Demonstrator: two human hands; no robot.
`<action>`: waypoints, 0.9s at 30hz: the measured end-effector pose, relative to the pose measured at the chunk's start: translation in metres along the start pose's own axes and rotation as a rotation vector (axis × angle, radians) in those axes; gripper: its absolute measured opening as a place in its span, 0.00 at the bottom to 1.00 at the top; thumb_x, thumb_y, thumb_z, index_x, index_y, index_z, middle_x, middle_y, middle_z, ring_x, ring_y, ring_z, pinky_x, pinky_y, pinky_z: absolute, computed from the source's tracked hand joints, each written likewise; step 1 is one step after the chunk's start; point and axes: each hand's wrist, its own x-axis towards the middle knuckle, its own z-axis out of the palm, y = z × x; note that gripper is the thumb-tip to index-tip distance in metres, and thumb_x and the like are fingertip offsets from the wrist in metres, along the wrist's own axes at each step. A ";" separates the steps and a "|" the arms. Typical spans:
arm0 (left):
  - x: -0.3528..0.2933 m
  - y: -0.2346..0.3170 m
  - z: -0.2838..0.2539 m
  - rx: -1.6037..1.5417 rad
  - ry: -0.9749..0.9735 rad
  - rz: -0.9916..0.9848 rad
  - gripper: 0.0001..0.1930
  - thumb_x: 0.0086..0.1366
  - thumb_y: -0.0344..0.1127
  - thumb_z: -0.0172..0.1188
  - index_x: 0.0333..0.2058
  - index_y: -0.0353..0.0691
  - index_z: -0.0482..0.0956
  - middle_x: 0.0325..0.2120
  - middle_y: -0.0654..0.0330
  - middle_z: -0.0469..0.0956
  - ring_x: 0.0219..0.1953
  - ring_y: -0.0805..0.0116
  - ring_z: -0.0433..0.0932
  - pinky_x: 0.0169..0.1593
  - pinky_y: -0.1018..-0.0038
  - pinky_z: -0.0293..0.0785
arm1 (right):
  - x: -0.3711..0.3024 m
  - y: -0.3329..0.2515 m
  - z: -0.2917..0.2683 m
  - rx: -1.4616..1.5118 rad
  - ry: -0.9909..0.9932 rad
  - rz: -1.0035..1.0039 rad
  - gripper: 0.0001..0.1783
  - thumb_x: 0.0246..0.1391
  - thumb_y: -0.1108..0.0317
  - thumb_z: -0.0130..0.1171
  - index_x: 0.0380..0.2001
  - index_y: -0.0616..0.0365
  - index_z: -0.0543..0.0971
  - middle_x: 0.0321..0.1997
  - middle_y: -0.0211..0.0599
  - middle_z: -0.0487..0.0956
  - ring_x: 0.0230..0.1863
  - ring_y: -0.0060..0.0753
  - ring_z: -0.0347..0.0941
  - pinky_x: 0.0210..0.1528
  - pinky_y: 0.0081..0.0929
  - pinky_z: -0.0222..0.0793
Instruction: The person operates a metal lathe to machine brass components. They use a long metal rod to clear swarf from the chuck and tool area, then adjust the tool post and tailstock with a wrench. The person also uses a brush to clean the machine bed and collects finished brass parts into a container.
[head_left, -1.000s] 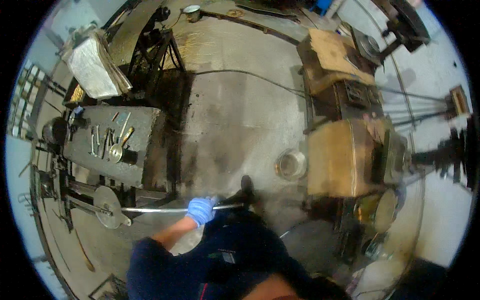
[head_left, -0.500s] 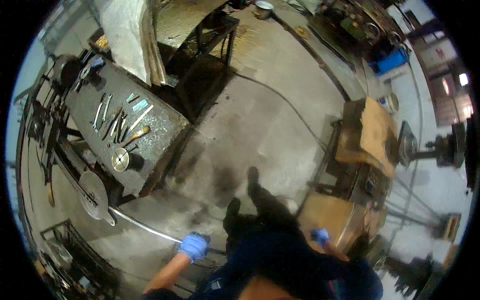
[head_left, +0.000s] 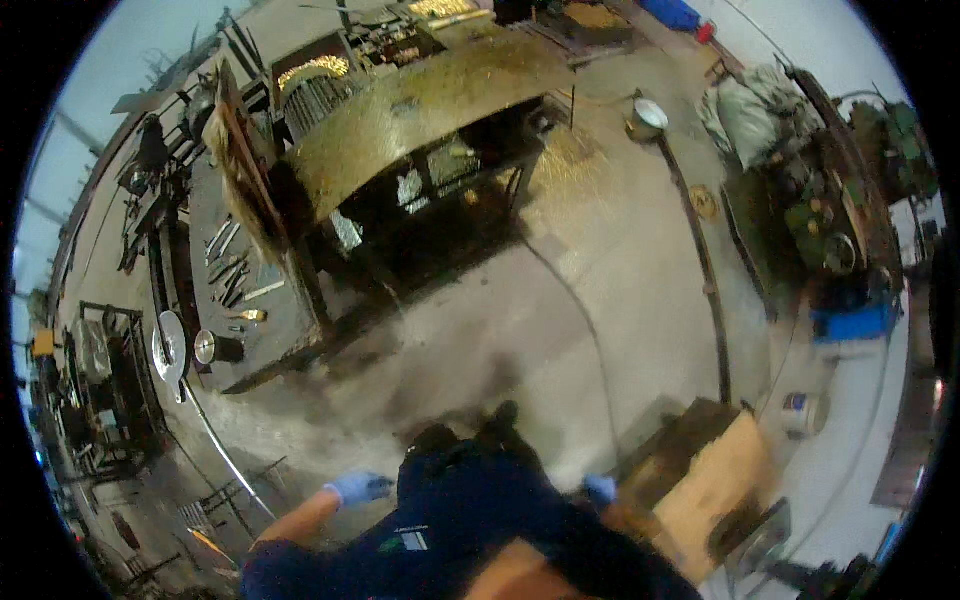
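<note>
My left hand (head_left: pixel 358 487), in a blue glove, hangs low beside my dark clothing. Nothing shows in it, and its fingers look loosely stretched toward my body. My right hand (head_left: pixel 600 490), also gloved in blue, is a small blurred shape at my other side, with its fingers indistinct. Left of my left hand, a shiny metal rod (head_left: pixel 222 448) slants from a round pale metal disc (head_left: pixel 172 350) down to my forearm. Beside the disc, a metal cylinder (head_left: pixel 207 347) lies at the near end of a grey workbench (head_left: pixel 290 335).
Several hand tools (head_left: pixel 230 275) and a brush (head_left: pixel 253 315) lie on the workbench. Beyond it stands a metal table (head_left: pixel 440 95) with a dark open frame. A cable (head_left: pixel 590 320) crosses the floor. Brown cardboard (head_left: pixel 715 480) covers a box at right, near a white bucket (head_left: pixel 803 413).
My view has turned and shifted, bringing more of the far metal table into sight. My left hand, earlier at the end of the shiny rod, is now apart from it.
</note>
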 end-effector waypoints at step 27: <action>0.437 0.554 -0.517 -0.206 0.991 0.531 0.15 0.58 0.38 0.55 0.43 0.43 0.78 0.32 0.52 0.79 0.33 0.57 0.79 0.40 0.67 0.75 | 0.427 -0.650 -0.387 -0.572 -0.061 -0.262 0.15 0.51 0.55 0.57 0.23 0.56 0.77 0.14 0.36 0.73 0.13 0.30 0.70 0.15 0.29 0.63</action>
